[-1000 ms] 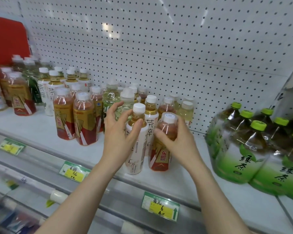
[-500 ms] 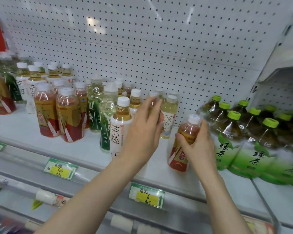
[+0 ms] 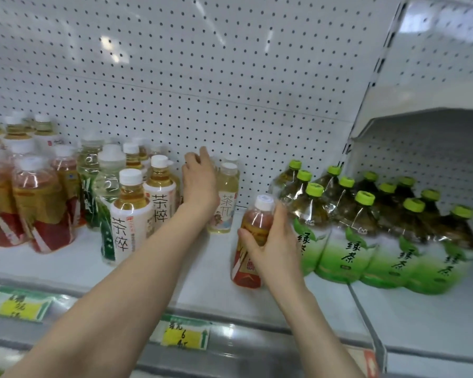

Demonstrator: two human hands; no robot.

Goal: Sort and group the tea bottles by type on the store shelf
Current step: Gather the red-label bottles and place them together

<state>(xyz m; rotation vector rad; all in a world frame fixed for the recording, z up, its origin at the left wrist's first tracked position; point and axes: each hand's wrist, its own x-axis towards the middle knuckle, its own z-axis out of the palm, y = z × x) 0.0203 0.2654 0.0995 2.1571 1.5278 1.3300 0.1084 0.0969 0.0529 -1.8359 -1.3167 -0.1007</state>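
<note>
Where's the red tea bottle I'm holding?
Head view, right of centre: the red tea bottle is near the shelf front, gripped by the right hand, beside the green-capped bottles.

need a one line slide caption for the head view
Right hand grips a red-labelled tea bottle on the shelf while the left hand reaches toward the rear bottles.
</note>
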